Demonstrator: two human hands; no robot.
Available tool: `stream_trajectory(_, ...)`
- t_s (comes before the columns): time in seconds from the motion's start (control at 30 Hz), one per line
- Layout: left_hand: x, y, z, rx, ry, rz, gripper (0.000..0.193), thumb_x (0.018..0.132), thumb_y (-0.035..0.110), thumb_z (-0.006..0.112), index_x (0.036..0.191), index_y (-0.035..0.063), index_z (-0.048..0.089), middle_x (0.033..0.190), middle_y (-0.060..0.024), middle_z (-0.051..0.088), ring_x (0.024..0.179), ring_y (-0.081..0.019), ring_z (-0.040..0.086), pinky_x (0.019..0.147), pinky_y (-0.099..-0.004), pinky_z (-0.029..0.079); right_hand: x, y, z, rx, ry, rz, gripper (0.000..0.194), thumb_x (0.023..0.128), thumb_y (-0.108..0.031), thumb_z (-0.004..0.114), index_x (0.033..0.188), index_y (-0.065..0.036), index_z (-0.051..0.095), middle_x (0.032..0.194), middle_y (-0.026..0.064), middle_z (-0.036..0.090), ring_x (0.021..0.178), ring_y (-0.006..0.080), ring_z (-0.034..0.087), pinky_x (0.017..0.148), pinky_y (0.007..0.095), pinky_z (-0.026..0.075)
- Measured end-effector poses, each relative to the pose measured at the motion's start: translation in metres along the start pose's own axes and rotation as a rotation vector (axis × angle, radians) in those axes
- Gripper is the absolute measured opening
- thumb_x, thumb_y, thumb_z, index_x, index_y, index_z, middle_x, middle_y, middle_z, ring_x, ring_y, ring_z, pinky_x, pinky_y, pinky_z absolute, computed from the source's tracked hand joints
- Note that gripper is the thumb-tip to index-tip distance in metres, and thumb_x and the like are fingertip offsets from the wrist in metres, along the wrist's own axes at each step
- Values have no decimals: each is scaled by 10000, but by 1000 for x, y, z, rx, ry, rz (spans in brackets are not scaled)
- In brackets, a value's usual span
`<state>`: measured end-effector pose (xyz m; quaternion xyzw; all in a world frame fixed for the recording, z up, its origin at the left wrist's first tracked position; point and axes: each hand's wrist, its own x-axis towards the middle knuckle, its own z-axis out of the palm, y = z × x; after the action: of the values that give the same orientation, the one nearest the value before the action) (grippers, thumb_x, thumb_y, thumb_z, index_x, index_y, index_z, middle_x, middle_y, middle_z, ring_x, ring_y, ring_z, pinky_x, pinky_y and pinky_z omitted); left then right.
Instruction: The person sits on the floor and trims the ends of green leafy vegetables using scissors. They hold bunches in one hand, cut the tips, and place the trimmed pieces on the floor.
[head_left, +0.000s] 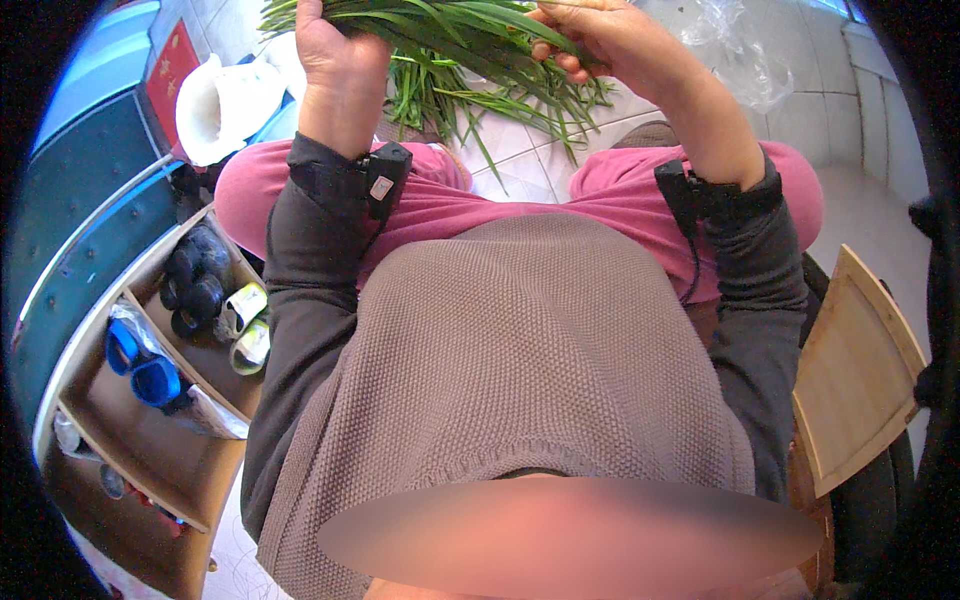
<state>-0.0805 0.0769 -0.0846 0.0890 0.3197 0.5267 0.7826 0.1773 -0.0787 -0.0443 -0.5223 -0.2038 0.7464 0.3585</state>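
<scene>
My left hand holds a bunch of long, flat green leaves at the top edge of the picture; they look like Chinese chives. Its palm is turned up beneath them, and part of the hand is cut off by the frame. My right hand has its fingers curled around leaves at the right side of the same bunch. Below and beyond both hands, more loose chives lie spread on the tiled floor, between my knees.
A shoe rack with several shoes, including blue ones, stands at my left. Near my left knee is a white plastic container. A clear plastic bag lies ahead on the right. A wooden panel leans beside my right elbow.
</scene>
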Motion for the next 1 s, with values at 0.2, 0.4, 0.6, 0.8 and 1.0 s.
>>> stream_trajectory(0.2, 5, 2, -5, -11, 30, 17, 224, 998, 273, 633, 923, 65, 600, 860, -112, 661, 853, -296, 658, 893, -553, 556, 5, 7, -14, 39, -204, -54, 213, 1044, -239, 629, 950, -49, 613, 796, 15, 615, 607, 87, 510, 518, 247, 417)
stream_trajectory(0.4, 7, 0, -7, 1, 26, 30, 214, 1001, 268, 632, 937, 68, 589, 854, -109, 656, 835, -299, 657, 884, -545, 562, 2, 7, -13, -56, -116, -48, 172, 1013, -207, 645, 1032, -36, 643, 785, 11, 605, 591, 82, 507, 510, 236, 400)
stream_trajectory(0.6, 6, -4, -3, -5, 57, -22, 224, 1008, 279, 625, 949, 67, 587, 843, -103, 652, 822, -298, 657, 875, -535, 564, -1, 9, -5, -256, 36, -170, 214, 970, -129, 590, 1136, -33, 685, 739, 2, 598, 575, 80, 517, 508, 234, 409)
stream_trajectory(0.8, 6, -5, 0, -12, 3, -21, 223, 1019, 271, 609, 915, 74, 591, 814, -99, 650, 797, -286, 654, 861, -527, 567, 8, 9, -11, -261, 88, -236, 200, 936, -108, 565, 1011, -38, 736, 685, -21, 596, 567, 81, 534, 508, 240, 415)
stream_trajectory(1.0, 7, 17, 5, -65, -217, 27, 231, 998, 226, 627, 829, 94, 541, 770, -64, 582, 755, -223, 615, 971, -501, 514, -5, -4, -21, -586, 437, -476, 204, 943, -135, 596, 1002, -24, 757, 686, 9, 623, 564, 100, 562, 518, 258, 453)
